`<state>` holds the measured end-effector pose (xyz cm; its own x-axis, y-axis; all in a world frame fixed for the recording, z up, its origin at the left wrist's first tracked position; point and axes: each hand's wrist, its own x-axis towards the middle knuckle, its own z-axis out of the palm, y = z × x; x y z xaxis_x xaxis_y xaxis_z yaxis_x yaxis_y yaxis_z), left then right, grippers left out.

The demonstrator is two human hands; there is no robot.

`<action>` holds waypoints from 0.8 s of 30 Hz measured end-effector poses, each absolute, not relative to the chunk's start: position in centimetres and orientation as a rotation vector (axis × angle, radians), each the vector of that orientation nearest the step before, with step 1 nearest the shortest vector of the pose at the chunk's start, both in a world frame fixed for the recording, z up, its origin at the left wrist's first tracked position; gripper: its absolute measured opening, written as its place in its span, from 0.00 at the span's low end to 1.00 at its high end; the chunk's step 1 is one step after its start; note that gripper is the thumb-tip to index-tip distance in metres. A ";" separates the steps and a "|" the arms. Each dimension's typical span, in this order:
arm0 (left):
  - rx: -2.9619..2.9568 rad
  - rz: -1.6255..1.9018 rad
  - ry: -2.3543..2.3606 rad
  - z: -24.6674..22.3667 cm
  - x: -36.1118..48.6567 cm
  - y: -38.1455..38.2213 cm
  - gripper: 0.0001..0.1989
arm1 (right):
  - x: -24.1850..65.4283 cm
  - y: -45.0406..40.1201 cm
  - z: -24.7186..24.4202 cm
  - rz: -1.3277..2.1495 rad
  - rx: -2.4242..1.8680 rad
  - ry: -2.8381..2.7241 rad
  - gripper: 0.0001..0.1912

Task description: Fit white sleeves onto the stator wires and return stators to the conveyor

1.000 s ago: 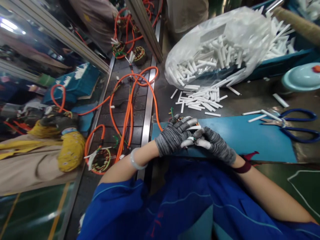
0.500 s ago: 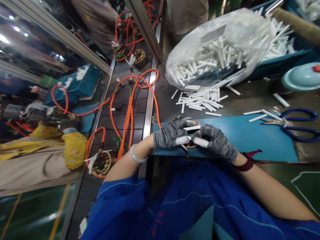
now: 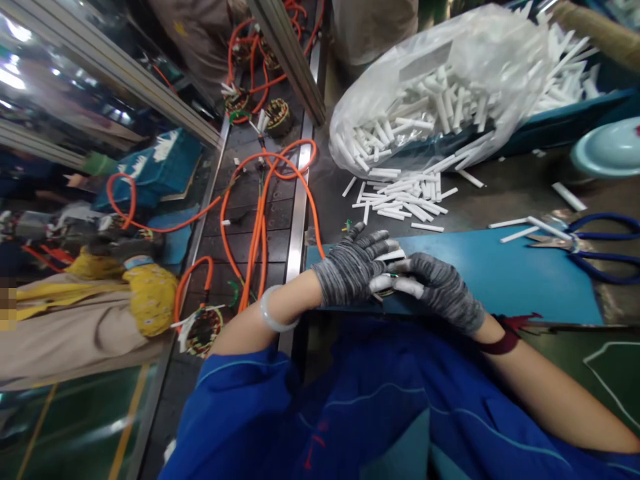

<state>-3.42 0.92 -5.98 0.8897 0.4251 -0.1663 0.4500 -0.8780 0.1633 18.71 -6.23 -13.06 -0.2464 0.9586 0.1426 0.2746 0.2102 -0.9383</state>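
My left hand [image 3: 353, 270], in a grey knit glove with white fingertips, curls over a small wound motor stator [image 3: 384, 292] that is mostly hidden beneath both hands. My right hand [image 3: 440, 290], gloved alike, closes thumb and fingertip on a thin green wire [image 3: 393, 275]. The left thumb almost meets the right one there; what it presses on is hidden. A short white sleeve [image 3: 393, 255] lies between the two hands. Under them is a blue mat [image 3: 500, 273]. An orange cable [image 3: 317, 227] runs up to the left hand's side.
Loose white sleeves [image 3: 410, 197] are heaped beyond the mat, before a plastic bag [image 3: 480, 53] of more. Blue-handled scissors [image 3: 590, 247] and a light-blue lidded container [image 3: 610, 150] are at right. Left, another stator [image 3: 203, 330] rests on the conveyor [image 3: 270, 237]; a co-worker's yellow sleeve [image 3: 150, 300] is beyond.
My left hand has turned and its fingers have spread farther over the stator, covering more of it. Both hands have shifted slightly right. A wire end now shows above the left fingers.
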 end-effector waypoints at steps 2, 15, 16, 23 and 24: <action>2.907 -0.293 0.699 -6.1 -2.1 0.5 0.22 | 19.4 -6.3 -13.5 1.150 -1.160 -1.551 0.13; 2.625 0.154 1.061 -3.5 -1.0 2.2 0.32 | 20.8 -8.2 -12.6 1.181 -1.345 -1.305 0.15; 2.606 0.184 1.018 -3.7 -2.1 2.1 0.34 | 20.8 -8.5 -12.2 1.165 -1.327 -1.415 0.15; 2.866 0.157 0.674 -8.1 -7.5 1.0 0.32 | 18.5 -7.7 -11.0 0.588 -1.413 -2.008 0.29; 2.912 0.182 0.638 -8.6 -7.6 1.0 0.30 | 18.3 -7.3 -11.1 0.496 -1.447 -2.055 0.30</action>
